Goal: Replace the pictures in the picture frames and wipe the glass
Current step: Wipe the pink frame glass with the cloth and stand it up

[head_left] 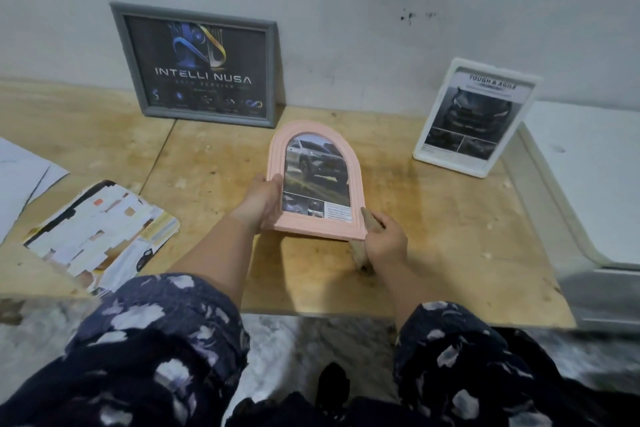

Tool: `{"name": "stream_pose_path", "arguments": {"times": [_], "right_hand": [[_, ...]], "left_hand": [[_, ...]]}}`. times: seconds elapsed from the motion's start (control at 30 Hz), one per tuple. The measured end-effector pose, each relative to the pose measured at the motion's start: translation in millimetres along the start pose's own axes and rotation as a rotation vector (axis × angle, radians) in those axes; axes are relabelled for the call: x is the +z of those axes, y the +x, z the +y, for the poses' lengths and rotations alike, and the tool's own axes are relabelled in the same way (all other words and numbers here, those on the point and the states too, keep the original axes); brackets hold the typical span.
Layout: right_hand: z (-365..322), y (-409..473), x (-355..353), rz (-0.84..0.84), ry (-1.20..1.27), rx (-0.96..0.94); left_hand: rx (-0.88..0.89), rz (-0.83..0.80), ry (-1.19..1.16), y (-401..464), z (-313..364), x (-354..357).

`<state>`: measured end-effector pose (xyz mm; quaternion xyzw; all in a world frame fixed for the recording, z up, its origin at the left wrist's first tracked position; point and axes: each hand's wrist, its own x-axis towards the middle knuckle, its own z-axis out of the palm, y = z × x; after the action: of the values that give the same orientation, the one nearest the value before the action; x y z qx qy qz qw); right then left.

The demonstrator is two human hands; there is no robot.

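Pale, scuffed wall ran behind a worn plywood tabletop (433, 218), and against that wall leaned a grey rectangular wooden frame (201, 66) holding a dark poster. Further right stood a white rectangular plastic frame (476, 118) with a car leaflet in it, apparently propped on its own. Off to the left lay a messy magazine with cut-out pages (104, 232) beside some plain white paper sheets (20, 177).

Between the person's hands, held just above the tabletop and tilted back towards the wall, was a pink arched plastic frame (318, 184) already showing a picture of a car. The left hand (259, 201) was closed on the frame's left edge, thumb on the front rim and fingers hidden behind. The right hand (384, 239) clasped the lower right corner, and the same grip seemed to pinch a small brownish cloth (360, 253) (it could have been a rag or a pad, I could not tell) hanging below the frame.

To my eye the picture swap on this frame looked done, and the step in hand was either wiping its glass or standing it up with the other two. Next would call for a steady left-hand hold while the cloth passed over the glass, or lowering the frame's flat bottom edge squarely onto the tabletop.
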<state>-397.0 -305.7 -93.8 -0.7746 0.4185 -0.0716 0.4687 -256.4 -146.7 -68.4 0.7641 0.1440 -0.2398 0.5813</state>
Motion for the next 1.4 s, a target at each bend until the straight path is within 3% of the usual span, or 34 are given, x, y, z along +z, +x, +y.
{"name": "stream_pose_path", "arguments": {"times": [0.27,0.5,0.63,0.8,1.0,1.27,1.4], "right_hand": [[-103,27,34,0.032,-0.074,-0.478],[-183,-23,127,-0.312,0.124,-0.607],[-211,-46,176,-0.577,0.055,-0.686],[-220,-50,245,-0.594,-0.041,-0.529],[-273,-42,338,-0.604,-0.172,-0.575],[-285,-17,408,-0.578,-0.282,-0.64],[-283,-14,412,-0.636,-0.616,-0.751]], "left_hand": [[0.167,0.352,-0.438,3,14,-54],[0.241,0.641,-0.651,8,38,-146],[0.247,0.77,-0.686,14,37,-215],[0.332,0.752,-0.751,31,56,-315],[0.409,0.703,-0.724,71,60,-402],[0.343,0.696,-0.658,117,58,-448],[0.335,0.685,-0.623,132,57,-448]]}}
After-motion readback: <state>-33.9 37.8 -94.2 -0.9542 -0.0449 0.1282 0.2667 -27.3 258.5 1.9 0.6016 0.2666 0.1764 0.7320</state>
